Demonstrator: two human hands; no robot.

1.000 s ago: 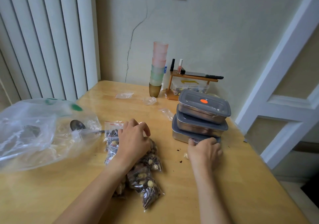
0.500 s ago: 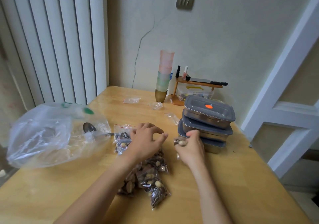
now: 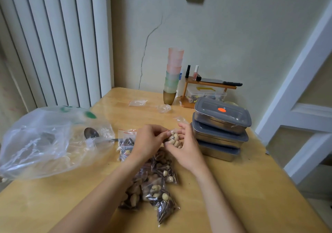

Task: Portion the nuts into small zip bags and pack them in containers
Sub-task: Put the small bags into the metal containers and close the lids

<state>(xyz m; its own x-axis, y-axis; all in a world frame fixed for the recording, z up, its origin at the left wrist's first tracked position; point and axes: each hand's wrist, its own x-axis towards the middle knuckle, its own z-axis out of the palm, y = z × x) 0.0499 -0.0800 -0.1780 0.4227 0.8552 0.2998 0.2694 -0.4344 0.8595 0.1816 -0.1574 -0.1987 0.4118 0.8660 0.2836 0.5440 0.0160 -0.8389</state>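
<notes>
A small zip bag of pale nuts (image 3: 174, 139) is held above the table between both hands. My left hand (image 3: 148, 142) pinches its left side and my right hand (image 3: 186, 147) curls round it from the right. Below them lies a pile of several filled small zip bags (image 3: 156, 186) with nuts and dark seeds. Three steel containers with grey lids (image 3: 221, 126) stand stacked to the right of my hands. A large clear plastic bag (image 3: 48, 139) with a spoon (image 3: 91, 134) lies on the left.
Empty small zip bags (image 3: 137, 103) lie farther back on the wooden table (image 3: 251, 188). A stack of coloured cups (image 3: 173, 74) and a small wooden rack (image 3: 206, 87) stand against the wall. The table's right edge meets a white door frame.
My right hand left the bottom container, carrying a small bag of nuts toward the middle. My left hand rose off the pile to meet it, and now both hold the bag.
</notes>
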